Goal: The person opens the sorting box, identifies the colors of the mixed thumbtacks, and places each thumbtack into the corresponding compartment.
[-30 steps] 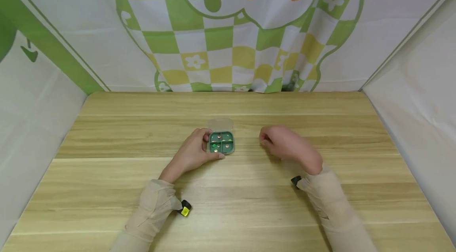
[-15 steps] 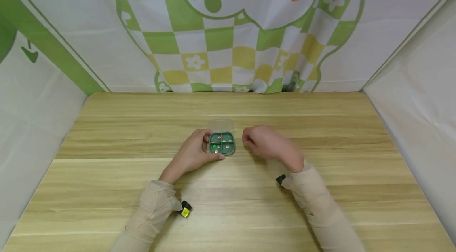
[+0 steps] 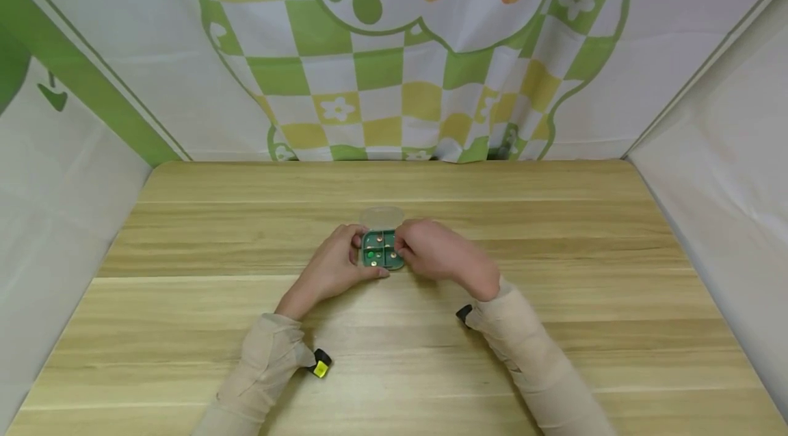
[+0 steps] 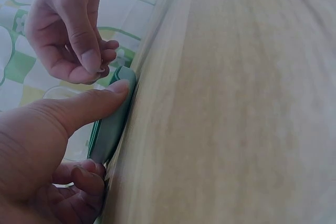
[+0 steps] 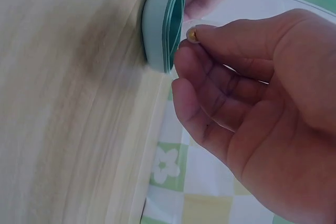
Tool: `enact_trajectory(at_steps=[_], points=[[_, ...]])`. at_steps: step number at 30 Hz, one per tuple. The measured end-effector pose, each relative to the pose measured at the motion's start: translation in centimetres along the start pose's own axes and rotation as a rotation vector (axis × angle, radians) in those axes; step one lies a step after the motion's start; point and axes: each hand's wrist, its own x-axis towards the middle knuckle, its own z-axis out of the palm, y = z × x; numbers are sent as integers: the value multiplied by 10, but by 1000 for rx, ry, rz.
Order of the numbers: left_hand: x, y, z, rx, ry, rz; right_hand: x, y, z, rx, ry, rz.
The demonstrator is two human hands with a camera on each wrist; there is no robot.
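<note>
A small green pill box (image 3: 383, 250) with several compartments lies on the table, its clear lid (image 3: 382, 218) folded open toward the back. Small round pieces, gold-coloured and green, lie inside. My left hand (image 3: 332, 261) grips the box from the left, thumb along its near side (image 4: 113, 124) and fingers around the far side. Over the box's right half is my right hand (image 3: 443, 251), pinching a tiny gold-coloured bead (image 5: 192, 35) between thumb and forefinger. In the right wrist view the bead is close to the box's open top. The right fingers hide part of the right compartments.
The wooden table (image 3: 394, 354) extends around both hands. A checked, flowered curtain (image 3: 382, 80) hangs behind its back edge, with white cloth at both sides. Small black devices are strapped at the left wrist (image 3: 321, 363) and right wrist (image 3: 464, 315).
My right hand has moved left from beside the pill box to over its right half. The left hand and the box have stayed in place.
</note>
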Motion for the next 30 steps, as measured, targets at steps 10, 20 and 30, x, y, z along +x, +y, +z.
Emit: enact_trajectory(at_steps=[10, 20, 30], points=[[-1, -2, 1, -6, 6, 7, 4, -6, 3, 3, -18, -2], [0, -2, 1, -3, 8, 10, 5, -7, 2, 9, -21, 10], [-1, -2, 1, 0, 12, 15, 2, -6, 1, -4, 1, 16]])
